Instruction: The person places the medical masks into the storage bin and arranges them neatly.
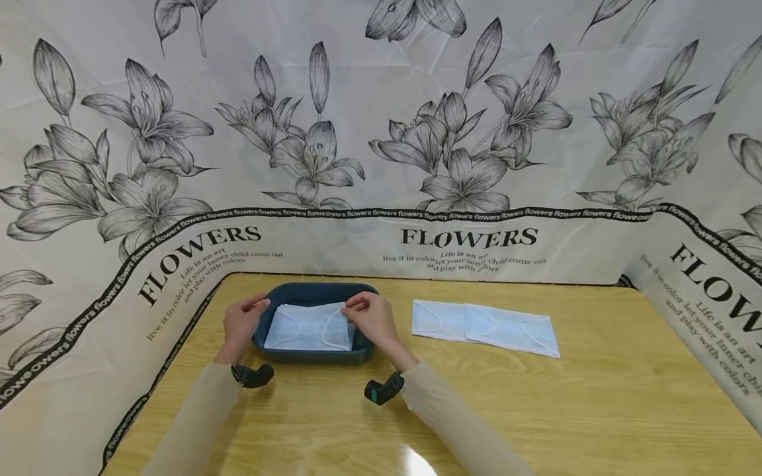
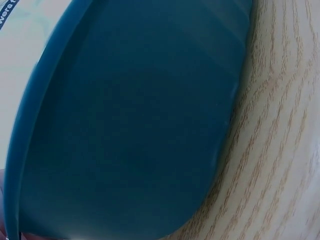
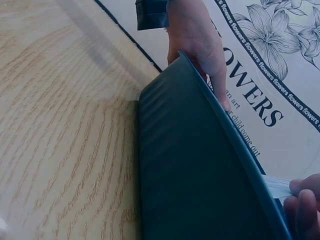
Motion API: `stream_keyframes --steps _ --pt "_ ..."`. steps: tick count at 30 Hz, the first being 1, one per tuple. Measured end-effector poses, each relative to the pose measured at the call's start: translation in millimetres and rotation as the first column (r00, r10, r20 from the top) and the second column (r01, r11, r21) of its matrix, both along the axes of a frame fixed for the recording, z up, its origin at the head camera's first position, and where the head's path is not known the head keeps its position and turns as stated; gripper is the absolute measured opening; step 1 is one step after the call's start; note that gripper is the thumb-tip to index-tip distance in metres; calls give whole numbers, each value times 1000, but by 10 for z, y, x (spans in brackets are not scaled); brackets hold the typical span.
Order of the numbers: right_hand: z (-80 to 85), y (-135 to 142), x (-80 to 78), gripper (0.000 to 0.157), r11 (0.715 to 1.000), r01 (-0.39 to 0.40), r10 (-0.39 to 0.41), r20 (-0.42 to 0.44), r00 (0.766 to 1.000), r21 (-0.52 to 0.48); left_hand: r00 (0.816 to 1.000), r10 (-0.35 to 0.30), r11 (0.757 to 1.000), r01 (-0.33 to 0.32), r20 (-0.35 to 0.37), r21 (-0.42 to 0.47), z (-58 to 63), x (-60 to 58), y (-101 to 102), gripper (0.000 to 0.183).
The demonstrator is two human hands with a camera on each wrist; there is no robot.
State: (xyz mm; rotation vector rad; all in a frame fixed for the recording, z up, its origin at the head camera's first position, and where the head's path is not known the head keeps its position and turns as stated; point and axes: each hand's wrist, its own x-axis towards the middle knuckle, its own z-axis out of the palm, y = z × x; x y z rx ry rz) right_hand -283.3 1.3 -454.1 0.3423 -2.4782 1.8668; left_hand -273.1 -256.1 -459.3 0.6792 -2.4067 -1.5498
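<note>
A dark blue plastic bin (image 1: pixel 315 357) stands on the table, with light blue face masks (image 1: pixel 309 327) lying stacked inside it. My left hand (image 1: pixel 243 324) grips the bin's left end, with fingers over the rim. That same left hand (image 3: pixel 197 40) shows at the far end of the bin in the right wrist view. Over the bin's right end, my right hand (image 1: pixel 374 320) pinches the right edge of the top mask between thumb and fingers. The right hand's fingertips (image 3: pixel 300 192) and a strip of mask (image 3: pixel 277 186) appear at the rim. The left wrist view is mostly bin wall (image 2: pixel 135 120).
To the right of the bin, face masks (image 1: pixel 485 327) lie overlapping on the wooden table (image 1: pixel 619 377). A flower-printed cloth (image 1: pixel 381 165) hangs along the back and sides. Each wrist wears a black strap with a device (image 1: pixel 383 389).
</note>
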Motion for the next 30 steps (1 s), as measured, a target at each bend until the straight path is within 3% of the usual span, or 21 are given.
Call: stream_keyframes --steps 10,19,22,25,30 --pt "-33 27 38 11 999 32 -33 -46 998 -8 1000 -8 1000 8 -2 -5 -17 22 23 38" --pt "-67 120 49 16 986 -103 89 -109 990 -134 1000 -14 1000 15 -9 10 5 25 33 39" --pt "-79 156 69 15 975 -181 158 -174 972 -126 1000 -7 1000 7 -13 -18 1 30 35 39" --pt "-97 188 99 12 965 -254 228 -266 937 -64 1000 8 999 -8 -4 -39 -14 25 27 38" --pt "-77 242 148 12 955 -295 279 -360 890 11 999 33 998 -32 6 -52 -26 -4 30 37"
